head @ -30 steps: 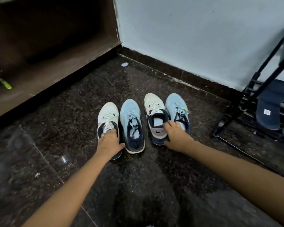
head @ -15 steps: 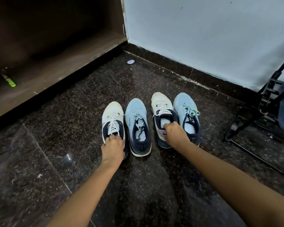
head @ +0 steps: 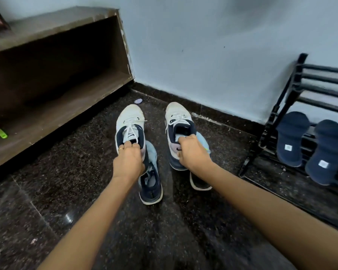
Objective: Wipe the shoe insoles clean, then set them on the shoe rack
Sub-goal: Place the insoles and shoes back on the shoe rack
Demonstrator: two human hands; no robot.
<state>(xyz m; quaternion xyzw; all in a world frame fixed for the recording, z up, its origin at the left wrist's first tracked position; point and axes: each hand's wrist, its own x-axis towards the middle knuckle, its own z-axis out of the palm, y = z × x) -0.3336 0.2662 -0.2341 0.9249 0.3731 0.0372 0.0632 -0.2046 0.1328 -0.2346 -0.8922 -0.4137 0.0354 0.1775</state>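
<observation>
Fingers curl tight on collars: left hand (head: 128, 162) grips the left shoe (head: 130, 121), right hand (head: 193, 152) the right shoe (head: 178, 117). Either shallow pinch may slip, dropping a shoe onto the blue shoe (head: 151, 190) beneath.

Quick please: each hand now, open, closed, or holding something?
Left hand: closed, gripping the left white shoe by its collar.
Right hand: closed, gripping the right white shoe by its collar.
</observation>
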